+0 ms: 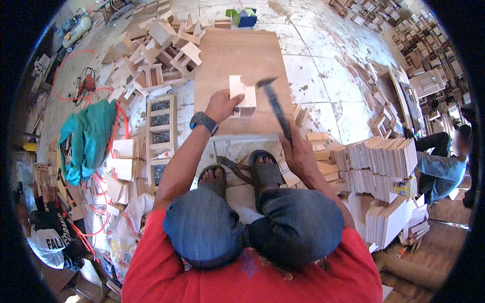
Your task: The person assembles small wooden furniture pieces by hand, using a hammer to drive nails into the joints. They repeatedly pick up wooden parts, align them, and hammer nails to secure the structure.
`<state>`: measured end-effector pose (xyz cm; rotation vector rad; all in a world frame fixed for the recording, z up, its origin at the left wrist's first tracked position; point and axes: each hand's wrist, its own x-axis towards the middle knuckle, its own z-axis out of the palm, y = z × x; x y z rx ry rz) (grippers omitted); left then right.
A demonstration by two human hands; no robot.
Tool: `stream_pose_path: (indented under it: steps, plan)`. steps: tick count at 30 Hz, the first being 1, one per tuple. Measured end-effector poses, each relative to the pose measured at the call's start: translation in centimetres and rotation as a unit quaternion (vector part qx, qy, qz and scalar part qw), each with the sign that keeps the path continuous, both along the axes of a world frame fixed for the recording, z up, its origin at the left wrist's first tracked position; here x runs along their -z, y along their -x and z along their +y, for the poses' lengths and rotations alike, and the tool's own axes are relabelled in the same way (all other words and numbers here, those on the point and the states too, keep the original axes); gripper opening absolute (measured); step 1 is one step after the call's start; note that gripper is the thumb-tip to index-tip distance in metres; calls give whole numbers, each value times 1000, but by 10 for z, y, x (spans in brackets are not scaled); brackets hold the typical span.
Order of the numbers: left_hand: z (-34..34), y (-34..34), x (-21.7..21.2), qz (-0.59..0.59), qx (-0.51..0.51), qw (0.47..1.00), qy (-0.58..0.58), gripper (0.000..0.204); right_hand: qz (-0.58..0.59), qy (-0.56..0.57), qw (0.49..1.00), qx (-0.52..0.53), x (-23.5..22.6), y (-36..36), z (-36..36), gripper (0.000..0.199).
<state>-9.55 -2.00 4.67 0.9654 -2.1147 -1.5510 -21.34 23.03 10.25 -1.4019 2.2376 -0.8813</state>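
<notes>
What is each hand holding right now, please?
Left hand: closed on a small pale wooden box.
Right hand: closed around a hammer by its handle.

The left hand (221,107) is holding a small pale wooden box (248,98) over the brown board (237,53), while the right hand (300,152) is gripping a hammer (276,107) by its handle, the metal head hanging just beside the box. To the board's left, a jumbled heap of wooden pieces (161,50) is lying beyond a compartmented wooden tray (173,121), which is holding small dark pieces near a teal cloth (91,132). Stacked thin panels (374,162) are standing right of the right forearm, and a co-worker (445,171) is sitting past them.
</notes>
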Motion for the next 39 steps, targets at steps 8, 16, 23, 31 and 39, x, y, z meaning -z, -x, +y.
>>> stream_pose_path:
  steps: [8,16,23,31,39]
  plan:
    - [-7,1,4,-64,15,998,25,40,38,-95,995,0,7,0,-1,51]
    - [-71,0,-14,-158,210,940,219,51,-90,-48,992,80,79,8,21,45]
    - [-57,-32,-17,-166,59,981,84,54,-158,-33,985,66,114,-6,13,43]
    - [41,-265,110,-333,-307,880,142,26,-157,-18,984,81,119,-2,17,46]
    - [56,-334,175,-507,-203,826,137,24,-159,-47,983,74,119,-2,15,50]
